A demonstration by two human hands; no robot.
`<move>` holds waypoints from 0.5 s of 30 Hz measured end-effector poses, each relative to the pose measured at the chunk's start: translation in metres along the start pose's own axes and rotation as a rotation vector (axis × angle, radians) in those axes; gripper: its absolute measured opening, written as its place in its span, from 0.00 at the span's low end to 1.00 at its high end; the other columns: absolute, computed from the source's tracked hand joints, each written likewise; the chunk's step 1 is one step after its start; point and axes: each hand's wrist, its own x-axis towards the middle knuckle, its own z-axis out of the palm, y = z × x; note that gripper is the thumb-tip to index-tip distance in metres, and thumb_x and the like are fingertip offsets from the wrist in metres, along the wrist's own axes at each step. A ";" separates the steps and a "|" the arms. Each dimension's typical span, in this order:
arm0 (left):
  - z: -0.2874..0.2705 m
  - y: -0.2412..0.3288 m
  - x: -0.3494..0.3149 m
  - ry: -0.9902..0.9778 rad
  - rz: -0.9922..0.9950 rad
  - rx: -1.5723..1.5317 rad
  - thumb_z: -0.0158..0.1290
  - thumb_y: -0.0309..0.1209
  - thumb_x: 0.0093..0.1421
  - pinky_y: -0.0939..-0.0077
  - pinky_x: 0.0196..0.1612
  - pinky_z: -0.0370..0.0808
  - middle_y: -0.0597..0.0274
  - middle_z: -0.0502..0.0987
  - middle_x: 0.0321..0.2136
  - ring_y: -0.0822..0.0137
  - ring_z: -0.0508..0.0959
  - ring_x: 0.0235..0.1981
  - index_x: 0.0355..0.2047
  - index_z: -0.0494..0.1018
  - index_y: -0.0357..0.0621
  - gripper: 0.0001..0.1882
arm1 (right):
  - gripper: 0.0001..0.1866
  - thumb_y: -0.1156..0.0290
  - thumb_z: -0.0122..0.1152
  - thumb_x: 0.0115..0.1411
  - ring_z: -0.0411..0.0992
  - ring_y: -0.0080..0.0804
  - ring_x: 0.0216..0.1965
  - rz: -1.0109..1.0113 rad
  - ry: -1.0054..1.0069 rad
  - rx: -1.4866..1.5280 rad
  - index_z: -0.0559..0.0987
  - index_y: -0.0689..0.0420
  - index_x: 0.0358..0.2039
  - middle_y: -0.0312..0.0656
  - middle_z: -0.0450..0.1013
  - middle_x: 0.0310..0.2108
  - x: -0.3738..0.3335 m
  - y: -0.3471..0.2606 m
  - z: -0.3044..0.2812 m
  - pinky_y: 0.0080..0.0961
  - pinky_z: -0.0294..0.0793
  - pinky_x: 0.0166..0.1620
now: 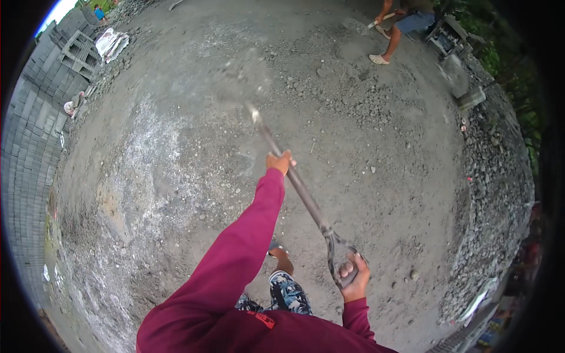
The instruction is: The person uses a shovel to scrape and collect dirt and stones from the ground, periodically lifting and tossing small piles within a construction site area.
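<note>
Both my hands grip a shovel (306, 199) with a long shaft and a D-shaped grip. My left hand (280, 163) is wrapped round the upper shaft, arm stretched forward in a maroon sleeve. Nearer my body, my right hand (355, 278) is closed on the D-grip. The shovel's shaft slants away to the upper left. Its blade end is smeared by motion, and grey material (244, 73) looks blurred there, so the blade's shape and load are hard to make out. Grey sandy ground (229, 182) with whitish patches lies under the shovel.
Stacked grey concrete blocks (29, 126) line the left side, with a white sack (112, 44) near them. At the upper right another person (406, 26) in shorts holds a tool low. Gravel (494, 170) banks along the right edge. Loose stones (359, 94) dot the ground ahead.
</note>
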 end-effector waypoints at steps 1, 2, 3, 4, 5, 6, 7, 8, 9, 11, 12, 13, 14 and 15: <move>0.022 0.051 -0.025 -0.184 0.000 -0.022 0.55 0.35 0.58 0.67 0.20 0.75 0.52 0.74 0.20 0.62 0.77 0.18 0.35 0.66 0.31 0.17 | 0.13 0.63 0.62 0.53 0.66 0.27 0.17 -0.010 -0.023 0.045 0.73 0.56 0.34 0.35 0.67 0.18 0.003 0.004 0.052 0.28 0.69 0.24; 0.043 0.055 -0.008 -0.221 -0.004 0.028 0.54 0.40 0.59 0.68 0.19 0.74 0.55 0.75 0.20 0.63 0.77 0.17 0.33 0.68 0.32 0.19 | 0.15 0.64 0.64 0.53 0.68 0.26 0.20 -0.014 -0.052 0.082 0.72 0.56 0.37 0.36 0.70 0.24 0.004 0.011 0.090 0.30 0.72 0.27; 0.034 0.070 0.011 -0.122 -0.040 0.125 0.53 0.43 0.58 0.68 0.19 0.74 0.55 0.75 0.18 0.63 0.76 0.16 0.31 0.70 0.32 0.21 | 0.16 0.64 0.64 0.53 0.68 0.26 0.22 -0.008 -0.079 0.105 0.71 0.57 0.38 0.36 0.70 0.26 -0.008 0.030 0.115 0.29 0.72 0.29; 0.045 0.079 -0.015 -0.162 -0.117 0.105 0.53 0.44 0.57 0.68 0.17 0.73 0.55 0.75 0.17 0.63 0.76 0.15 0.29 0.71 0.31 0.22 | 0.17 0.65 0.65 0.52 0.69 0.25 0.24 -0.041 -0.070 0.137 0.71 0.57 0.39 0.36 0.70 0.28 -0.014 0.036 0.124 0.28 0.72 0.31; 0.044 0.076 -0.037 -0.178 -0.178 0.025 0.53 0.42 0.57 0.67 0.17 0.73 0.55 0.75 0.17 0.63 0.76 0.15 0.28 0.71 0.29 0.22 | 0.18 0.66 0.66 0.52 0.69 0.25 0.25 -0.053 -0.082 0.151 0.70 0.58 0.40 0.36 0.70 0.30 -0.026 0.043 0.134 0.27 0.73 0.33; 0.015 0.054 -0.034 -0.147 -0.191 0.031 0.53 0.43 0.57 0.65 0.17 0.74 0.54 0.75 0.17 0.62 0.76 0.15 0.31 0.69 0.27 0.23 | 0.18 0.66 0.65 0.53 0.68 0.24 0.26 -0.127 -0.031 -0.008 0.71 0.60 0.40 0.34 0.68 0.27 -0.054 0.056 0.140 0.25 0.72 0.34; -0.023 0.020 -0.035 -0.139 -0.201 -0.004 0.52 0.43 0.59 0.63 0.17 0.75 0.53 0.75 0.18 0.61 0.76 0.15 0.36 0.66 0.25 0.25 | 0.20 0.66 0.64 0.53 0.67 0.24 0.25 -0.108 -0.086 -0.142 0.71 0.62 0.42 0.32 0.66 0.24 -0.069 0.067 0.123 0.24 0.71 0.33; -0.009 0.006 -0.085 -0.212 -0.364 -0.101 0.50 0.44 0.61 0.62 0.18 0.75 0.51 0.75 0.19 0.61 0.76 0.15 0.41 0.61 0.26 0.27 | 0.23 0.66 0.64 0.52 0.66 0.24 0.24 -0.200 -0.033 -0.245 0.71 0.63 0.46 0.31 0.65 0.22 -0.061 0.050 0.075 0.25 0.71 0.33; -0.045 -0.033 -0.103 -0.137 -0.415 -0.135 0.49 0.45 0.62 0.62 0.18 0.76 0.50 0.75 0.20 0.60 0.77 0.16 0.41 0.61 0.27 0.27 | 0.25 0.67 0.64 0.52 0.67 0.25 0.24 -0.163 -0.032 -0.379 0.70 0.62 0.49 0.32 0.65 0.21 -0.071 0.057 0.049 0.27 0.72 0.32; -0.085 -0.076 -0.161 -0.017 -0.544 -0.310 0.48 0.44 0.62 0.62 0.18 0.75 0.51 0.75 0.18 0.59 0.77 0.15 0.37 0.64 0.29 0.23 | 0.30 0.71 0.61 0.53 0.65 0.22 0.23 -0.158 0.011 -0.604 0.64 0.62 0.57 0.31 0.64 0.20 -0.086 0.048 0.010 0.27 0.70 0.31; -0.108 -0.095 -0.186 0.055 -0.581 -0.372 0.48 0.42 0.61 0.63 0.18 0.73 0.52 0.76 0.16 0.58 0.77 0.15 0.33 0.68 0.29 0.21 | 0.30 0.71 0.61 0.53 0.66 0.23 0.23 -0.072 0.009 -0.670 0.65 0.60 0.57 0.31 0.64 0.20 -0.085 0.042 -0.001 0.28 0.70 0.31; -0.138 -0.116 -0.204 0.087 -0.621 -0.385 0.48 0.41 0.61 0.62 0.19 0.74 0.51 0.76 0.17 0.58 0.78 0.15 0.32 0.68 0.29 0.21 | 0.30 0.72 0.61 0.53 0.66 0.24 0.23 0.020 0.007 -0.737 0.65 0.58 0.57 0.31 0.65 0.19 -0.084 0.040 -0.007 0.29 0.70 0.31; -0.169 -0.138 -0.221 0.116 -0.658 -0.396 0.49 0.41 0.60 0.61 0.19 0.75 0.50 0.76 0.17 0.58 0.78 0.16 0.32 0.68 0.29 0.21 | 0.31 0.72 0.61 0.53 0.66 0.24 0.22 0.110 0.006 -0.800 0.65 0.55 0.58 0.32 0.65 0.19 -0.082 0.043 -0.008 0.29 0.70 0.32; -0.192 -0.156 -0.239 0.175 -0.710 -0.485 0.50 0.38 0.58 0.61 0.21 0.76 0.50 0.76 0.21 0.57 0.78 0.18 0.35 0.67 0.29 0.19 | 0.31 0.72 0.60 0.53 0.66 0.26 0.21 0.172 0.012 -0.840 0.64 0.50 0.58 0.32 0.66 0.18 -0.079 0.050 0.001 0.31 0.69 0.31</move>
